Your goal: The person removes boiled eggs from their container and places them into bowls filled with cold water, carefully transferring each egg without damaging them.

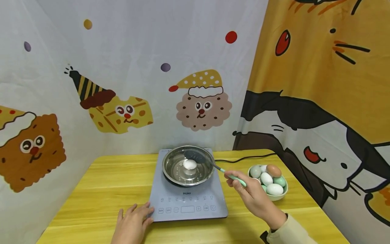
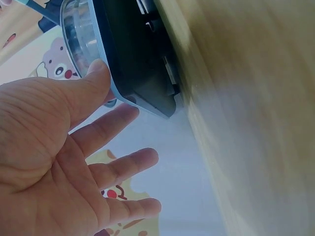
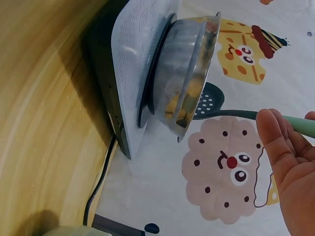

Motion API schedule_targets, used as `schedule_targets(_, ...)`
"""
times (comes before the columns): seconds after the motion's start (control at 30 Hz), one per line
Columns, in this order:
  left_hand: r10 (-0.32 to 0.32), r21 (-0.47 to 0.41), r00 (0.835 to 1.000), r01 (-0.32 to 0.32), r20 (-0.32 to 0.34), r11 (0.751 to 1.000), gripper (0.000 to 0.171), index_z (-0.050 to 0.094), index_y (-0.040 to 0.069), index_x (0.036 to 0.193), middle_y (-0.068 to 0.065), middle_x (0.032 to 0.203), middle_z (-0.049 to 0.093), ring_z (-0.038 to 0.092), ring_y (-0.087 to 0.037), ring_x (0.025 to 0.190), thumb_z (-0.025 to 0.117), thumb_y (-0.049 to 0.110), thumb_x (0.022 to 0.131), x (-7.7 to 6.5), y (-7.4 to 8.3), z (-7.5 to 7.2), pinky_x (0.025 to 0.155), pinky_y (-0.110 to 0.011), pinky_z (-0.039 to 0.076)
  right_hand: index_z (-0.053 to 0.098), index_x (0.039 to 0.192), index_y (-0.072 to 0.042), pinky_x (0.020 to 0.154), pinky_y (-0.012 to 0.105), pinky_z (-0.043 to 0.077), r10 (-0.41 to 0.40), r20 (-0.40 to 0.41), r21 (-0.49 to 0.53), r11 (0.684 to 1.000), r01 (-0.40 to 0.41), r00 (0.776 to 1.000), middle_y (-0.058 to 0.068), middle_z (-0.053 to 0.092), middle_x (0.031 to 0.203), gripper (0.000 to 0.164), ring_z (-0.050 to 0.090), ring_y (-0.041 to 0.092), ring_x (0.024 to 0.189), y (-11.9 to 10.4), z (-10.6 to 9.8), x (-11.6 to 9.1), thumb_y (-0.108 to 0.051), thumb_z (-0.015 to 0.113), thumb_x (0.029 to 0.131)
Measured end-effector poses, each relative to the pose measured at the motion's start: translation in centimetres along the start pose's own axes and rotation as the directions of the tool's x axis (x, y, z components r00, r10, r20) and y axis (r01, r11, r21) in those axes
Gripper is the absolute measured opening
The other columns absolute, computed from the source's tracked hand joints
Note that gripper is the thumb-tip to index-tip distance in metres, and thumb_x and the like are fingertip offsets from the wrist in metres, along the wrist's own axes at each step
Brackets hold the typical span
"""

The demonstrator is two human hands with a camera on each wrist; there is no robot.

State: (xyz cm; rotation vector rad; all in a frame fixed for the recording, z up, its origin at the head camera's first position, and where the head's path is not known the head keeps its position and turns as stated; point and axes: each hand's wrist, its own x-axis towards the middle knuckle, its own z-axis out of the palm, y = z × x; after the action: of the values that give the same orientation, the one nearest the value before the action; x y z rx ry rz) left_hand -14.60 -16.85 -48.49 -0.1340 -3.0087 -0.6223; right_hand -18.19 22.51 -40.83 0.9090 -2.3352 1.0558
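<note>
My right hand (image 1: pixel 255 196) grips the mint-green handle of a dark slotted spoon (image 1: pixel 217 167). The spoon's perforated head (image 3: pixel 210 98) is tilted up by the rim in the right wrist view and, seen from the head, is over the far right part of a steel pan (image 1: pixel 173 176). Inside the pan, a white egg (image 1: pixel 190 164) is left of the spoon head. My left hand (image 1: pixel 132 222) touches the near left edge of the Haier induction cooktop (image 1: pixel 189 203), its thumb at the edge and the other fingers extended and spread in the left wrist view.
Right of the cooktop stands a pale green bowl (image 1: pixel 278 196) heaped with several white, green and brown eggs. A black power cord (image 1: pixel 243 158) runs behind it along the yellow wooden table (image 1: pixel 122 169). Printed curtains (image 1: pixel 131 44) hang around the table's back and sides.
</note>
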Motion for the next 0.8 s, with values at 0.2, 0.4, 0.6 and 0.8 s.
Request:
schedule_targets(0.2, -0.009, -0.001, 1.0, 0.009, 0.015, 1.0, 0.034, 0.08, 0.022, 0.122, -0.004, 0.142, 0.073, 0.062, -0.051, 0.131, 0.086, 0.025, 0.089, 0.1, 0.0, -0.1, 0.108, -0.09, 0.029, 0.065, 0.137, -0.001, 0.091, 0.026, 0.064, 0.005, 0.029, 0.164, 0.986, -0.01, 1.0, 0.013, 0.077, 0.12, 0.032, 0.073, 0.006, 0.104, -0.8, 0.3, -0.5, 0.003, 0.047, 0.111)
schedule_targets(0.4, -0.015, 0.001, 1.0, 0.015, 0.022, 1.0, 0.033, 0.08, 0.022, 0.123, -0.003, 0.142, 0.073, 0.062, -0.051, 0.131, 0.085, 0.026, 0.09, 0.1, 0.0, 0.0, 0.109, -0.09, 0.029, 0.064, 0.137, -0.002, 0.088, 0.03, 0.065, 0.034, 0.055, 0.258, 0.965, -0.047, 0.998, 0.009, 0.077, 0.12, 0.035, 0.076, 0.017, 0.101, -1.7, 0.6, -0.9, 0.008, 0.044, 0.11)
schedule_targets(0.6, -0.017, -0.005, 1.0, 0.017, 0.016, 1.0, 0.033, 0.08, 0.022, 0.122, -0.004, 0.143, 0.073, 0.062, -0.051, 0.131, 0.085, 0.026, 0.089, 0.1, 0.0, 0.1, 0.109, -0.09, 0.029, 0.063, 0.136, -0.001, 0.083, 0.033, 0.066, 0.053, 0.062, 0.311, 0.948, -0.07, 0.997, 0.011, 0.079, 0.118, 0.035, 0.077, 0.021, 0.098, -2.0, 1.0, -1.1, 0.009, 0.043, 0.11)
schedule_targets(0.8, -0.01, -0.01, 1.0, 0.01, 0.007, 1.0, 0.033, 0.08, 0.021, 0.122, -0.004, 0.142, 0.073, 0.063, -0.051, 0.129, 0.086, 0.025, 0.089, 0.0, 0.0, 0.1, 0.108, -0.089, 0.032, 0.063, 0.137, 0.001, 0.078, 0.035, 0.068, 0.103, 0.043, 0.319, 0.941, -0.111, 0.994, 0.01, 0.081, 0.111, 0.03, 0.078, 0.009, 0.093, -1.9, 1.3, -1.3, 0.004, 0.054, 0.109)
